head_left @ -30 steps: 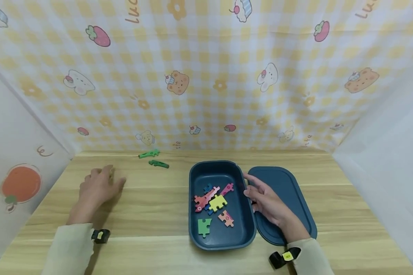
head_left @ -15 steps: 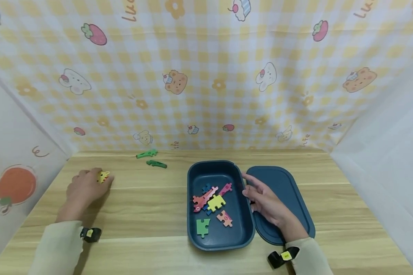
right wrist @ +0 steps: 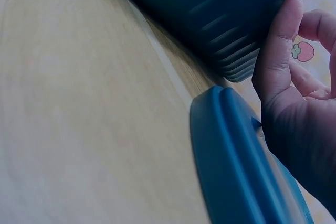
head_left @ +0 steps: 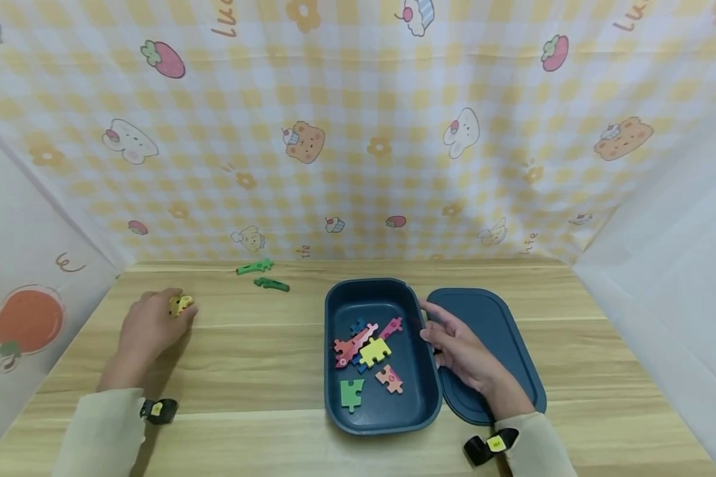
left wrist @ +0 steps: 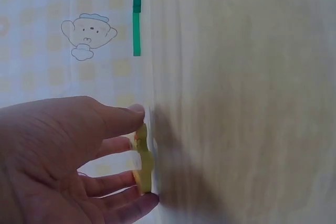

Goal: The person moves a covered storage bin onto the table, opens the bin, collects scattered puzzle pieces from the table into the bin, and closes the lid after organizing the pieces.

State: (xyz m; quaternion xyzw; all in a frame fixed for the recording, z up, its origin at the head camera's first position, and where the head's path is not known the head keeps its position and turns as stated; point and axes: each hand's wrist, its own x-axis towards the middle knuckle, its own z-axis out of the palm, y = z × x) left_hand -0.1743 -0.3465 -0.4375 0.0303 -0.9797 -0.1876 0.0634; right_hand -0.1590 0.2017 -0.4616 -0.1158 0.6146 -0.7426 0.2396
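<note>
My left hand (head_left: 152, 331) pinches a small yellow puzzle piece (head_left: 181, 305) low over the table's left side. The left wrist view shows this piece edge-on between the thumb and fingers. Two green puzzle pieces, one light (head_left: 254, 267) and one dark (head_left: 271, 284), lie beyond that hand to the right. A dark blue box (head_left: 388, 419) stands mid-table with several puzzle pieces inside, among them a yellow one (head_left: 374, 352), a green one (head_left: 351, 394) and a peach one (head_left: 390, 379). At its right rim, my right hand (head_left: 462, 351) touches the outside with thumb and fingers.
The box's dark blue lid (head_left: 480, 324) lies flat to the right of the box, partly under my right hand. A patterned yellow-checked cloth (head_left: 358, 165) hangs behind the wooden table (head_left: 244, 371). White side cloths bound both ends.
My left hand has moved a little left and its fingers have closed in on the yellow puzzle piece, which now shows more. My right hand stays at the box. The head view shifts slightly.
</note>
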